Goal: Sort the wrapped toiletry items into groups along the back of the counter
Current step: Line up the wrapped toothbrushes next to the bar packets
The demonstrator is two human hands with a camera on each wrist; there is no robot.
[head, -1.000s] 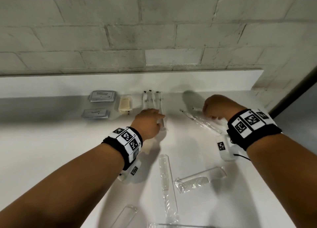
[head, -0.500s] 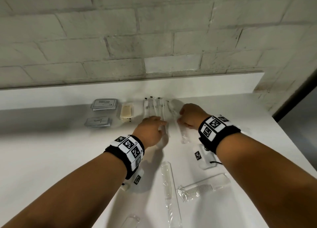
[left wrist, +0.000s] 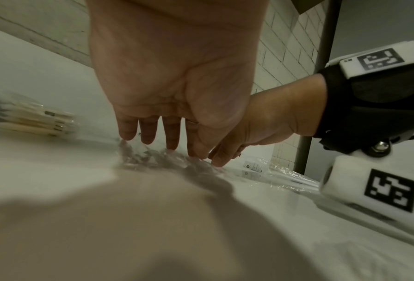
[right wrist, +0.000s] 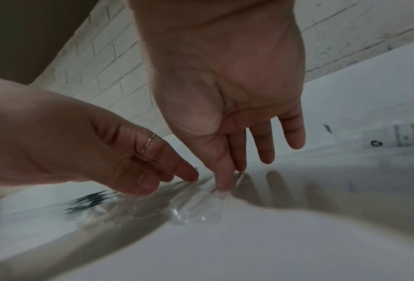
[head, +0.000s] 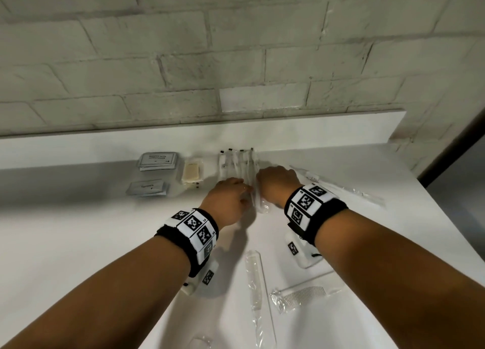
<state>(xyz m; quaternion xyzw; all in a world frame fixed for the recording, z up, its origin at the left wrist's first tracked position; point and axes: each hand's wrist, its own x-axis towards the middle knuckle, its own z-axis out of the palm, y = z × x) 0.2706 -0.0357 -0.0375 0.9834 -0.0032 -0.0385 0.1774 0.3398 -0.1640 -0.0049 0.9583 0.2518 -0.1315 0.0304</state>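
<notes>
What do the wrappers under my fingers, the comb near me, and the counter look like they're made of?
Wrappers: thin clear plastic film, apparently; they crinkle and glint under the left hand and right hand.
Comb: probably pale or clear rigid plastic, sealed in a clear sleeve.
Counter: smooth white, faintly glossy; it mirrors the fingers. Laminate or solid surface, can't tell.

White counter (head: 78, 243), grey sachets (head: 157, 160), cream soap (head: 191, 176), black-and-white checkered wristbands (head: 195, 230).
</notes>
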